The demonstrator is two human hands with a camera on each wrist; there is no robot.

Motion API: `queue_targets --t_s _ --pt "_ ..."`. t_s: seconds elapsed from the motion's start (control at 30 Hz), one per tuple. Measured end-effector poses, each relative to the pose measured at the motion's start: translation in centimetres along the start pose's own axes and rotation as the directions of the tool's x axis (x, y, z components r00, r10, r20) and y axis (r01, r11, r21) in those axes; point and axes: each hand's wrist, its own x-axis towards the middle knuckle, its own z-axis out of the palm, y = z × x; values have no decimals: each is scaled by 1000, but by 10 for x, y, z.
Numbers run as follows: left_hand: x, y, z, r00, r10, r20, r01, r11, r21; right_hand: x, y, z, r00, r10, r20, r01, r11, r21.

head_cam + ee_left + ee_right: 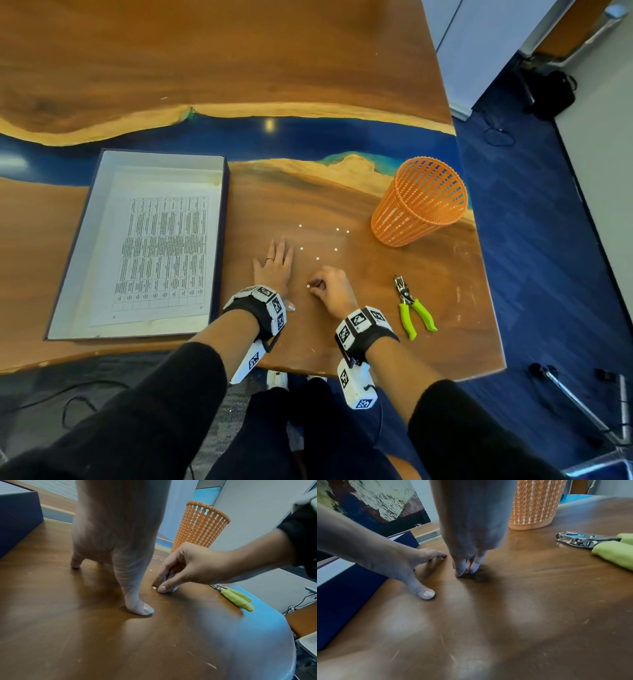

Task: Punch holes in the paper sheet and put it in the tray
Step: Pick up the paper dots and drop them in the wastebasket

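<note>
Paper sheet (pixel 161 250) inside tray (pixel 68 274)

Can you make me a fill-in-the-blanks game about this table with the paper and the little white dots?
1. The printed paper sheet lies inside the ____.
2. The hole punch has ____ handles.
3. The left hand lies flat on the table, while the fingers of the right hand reach for a tiny white paper ____.
4. The upright basket is coloured ____.

Missing words: tray; green; dot; orange
</note>
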Motion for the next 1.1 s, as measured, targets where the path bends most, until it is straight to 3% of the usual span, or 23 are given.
queue_targets --t_s 0.57,0.87,1.1 --pt "2 3 2 1000 -24 8 24 1000 -7 7 0 4 994 -88 65 96 988 -119" --pt "3 3 2 1000 -30 2 30 1000 4 8 0 6 992 -75 106 84 993 -80" --pt "4 3 3 1000 -29 7 29 1000 -2 4 6 3 992 -118 43 120 992 -39"
